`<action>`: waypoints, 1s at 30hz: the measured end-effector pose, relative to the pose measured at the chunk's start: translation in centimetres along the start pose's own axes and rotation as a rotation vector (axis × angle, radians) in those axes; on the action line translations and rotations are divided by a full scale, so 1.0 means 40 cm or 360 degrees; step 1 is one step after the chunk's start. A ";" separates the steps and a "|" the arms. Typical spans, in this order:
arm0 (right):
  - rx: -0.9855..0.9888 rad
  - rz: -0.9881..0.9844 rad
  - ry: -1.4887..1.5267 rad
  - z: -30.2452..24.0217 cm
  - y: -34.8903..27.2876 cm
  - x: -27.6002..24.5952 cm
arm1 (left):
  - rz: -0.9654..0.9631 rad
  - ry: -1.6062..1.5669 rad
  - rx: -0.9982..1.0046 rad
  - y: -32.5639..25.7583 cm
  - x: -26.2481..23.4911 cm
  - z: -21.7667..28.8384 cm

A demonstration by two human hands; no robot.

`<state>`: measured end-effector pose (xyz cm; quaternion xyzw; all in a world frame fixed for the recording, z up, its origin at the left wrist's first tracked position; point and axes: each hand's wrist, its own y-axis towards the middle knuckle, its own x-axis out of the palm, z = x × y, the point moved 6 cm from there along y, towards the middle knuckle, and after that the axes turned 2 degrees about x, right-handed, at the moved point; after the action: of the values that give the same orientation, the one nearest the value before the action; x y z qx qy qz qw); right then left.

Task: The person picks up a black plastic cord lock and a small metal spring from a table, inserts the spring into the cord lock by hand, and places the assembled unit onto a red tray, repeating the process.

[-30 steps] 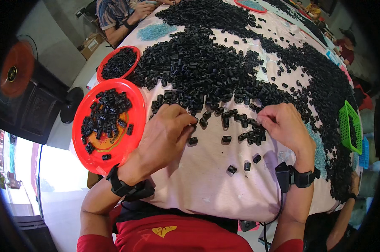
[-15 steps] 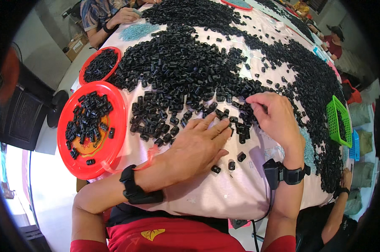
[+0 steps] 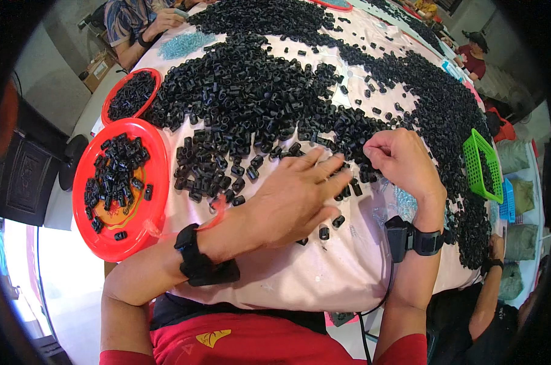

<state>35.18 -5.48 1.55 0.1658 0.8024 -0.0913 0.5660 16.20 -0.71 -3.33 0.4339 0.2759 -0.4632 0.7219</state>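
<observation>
Head-worn fisheye view, set above and behind left hand (image 3: 292,199) and right hand (image 3: 403,161), facing down and forward, close range

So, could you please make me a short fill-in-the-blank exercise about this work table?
1. The larger red plate lies on the person's ____ side.
2. The small parts in that plate are coloured ____.
3. The hand with its fingers curled inward is the person's ____ one.
4. The basket next to the blue basket is coloured ____.

Missing words: left; black; right; green.
</observation>
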 end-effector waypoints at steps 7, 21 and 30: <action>0.0101 -0.0141 -0.0009 0.017 -0.027 -0.044 | -0.0170 0.0279 0.0124 -0.026 0.049 0.026; 0.0001 -0.0370 0.0185 0.009 -0.101 0.037 | -0.0079 -0.0250 0.0045 -0.073 -0.012 -0.021; -0.0017 -0.0161 0.0737 0.021 -0.012 0.079 | -0.0023 -0.0073 0.0168 -0.035 -0.001 0.001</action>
<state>34.78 -5.70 -1.74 0.1388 0.9185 -0.0748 0.3625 14.90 -1.01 -3.83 0.4586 0.2376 -0.4921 0.7008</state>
